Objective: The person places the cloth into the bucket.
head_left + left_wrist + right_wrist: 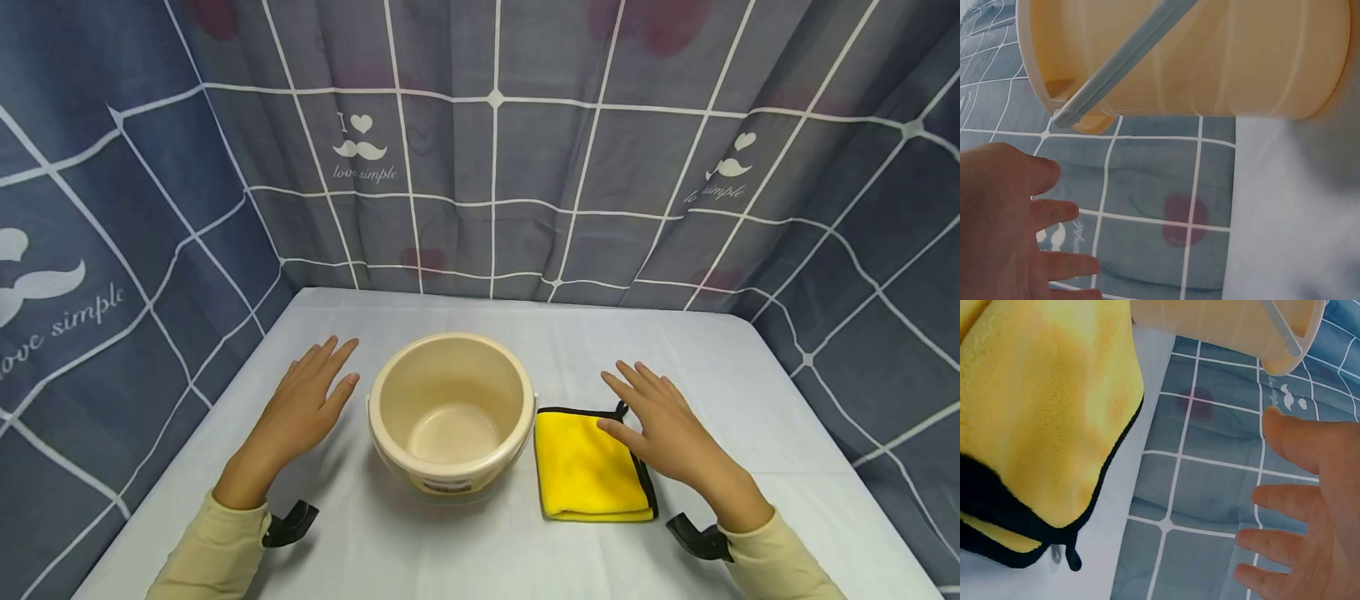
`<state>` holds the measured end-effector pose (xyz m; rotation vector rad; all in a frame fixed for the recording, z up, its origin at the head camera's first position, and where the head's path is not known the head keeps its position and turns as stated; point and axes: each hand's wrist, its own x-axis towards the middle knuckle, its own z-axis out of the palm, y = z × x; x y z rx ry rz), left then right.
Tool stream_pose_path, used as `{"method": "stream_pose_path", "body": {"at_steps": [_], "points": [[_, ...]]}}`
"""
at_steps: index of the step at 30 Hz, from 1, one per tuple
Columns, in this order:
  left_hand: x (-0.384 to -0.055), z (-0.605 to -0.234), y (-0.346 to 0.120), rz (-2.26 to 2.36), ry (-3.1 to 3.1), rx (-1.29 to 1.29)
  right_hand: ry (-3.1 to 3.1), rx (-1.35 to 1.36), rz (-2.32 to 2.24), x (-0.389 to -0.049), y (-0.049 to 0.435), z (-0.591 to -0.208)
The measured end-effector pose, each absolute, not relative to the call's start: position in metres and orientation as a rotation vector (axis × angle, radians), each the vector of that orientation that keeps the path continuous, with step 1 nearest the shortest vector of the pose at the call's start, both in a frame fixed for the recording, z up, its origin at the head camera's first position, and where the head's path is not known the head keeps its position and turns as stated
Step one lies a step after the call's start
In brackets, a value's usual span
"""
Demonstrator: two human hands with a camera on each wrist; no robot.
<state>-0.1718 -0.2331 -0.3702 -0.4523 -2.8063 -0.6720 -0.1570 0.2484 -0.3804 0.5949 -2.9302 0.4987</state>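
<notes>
A cream plastic bucket [453, 408] stands upright near the middle of the white table, and its inside is bare. Its grey handle [1125, 62] hangs down along the side in the left wrist view. My left hand [303, 404] hovers left of the bucket with fingers extended, apart from it. To the bucket's right lies a folded yellow towel [588, 467] with black edging and a small black loop. My right hand [660, 425] is held over the towel's right side, fingers spread; the right wrist view shows it holding nothing.
The white cloth-covered table [360, 550] carries the bucket and towel. Dark grey-blue curtains [450, 150] with a white grid enclose the back and both sides. A black strap piece [291, 525] sits at the left wrist, and another strap piece [699, 537] at the right.
</notes>
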Motion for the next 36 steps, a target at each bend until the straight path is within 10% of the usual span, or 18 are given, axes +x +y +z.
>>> {"method": "stream_pose_path", "body": {"at_steps": [36], "points": [[-0.176, -0.376, -0.225, -0.974, -2.728, -0.525, -2.948, 0.646, 0.592, -0.147, 0.251, -0.408]]}}
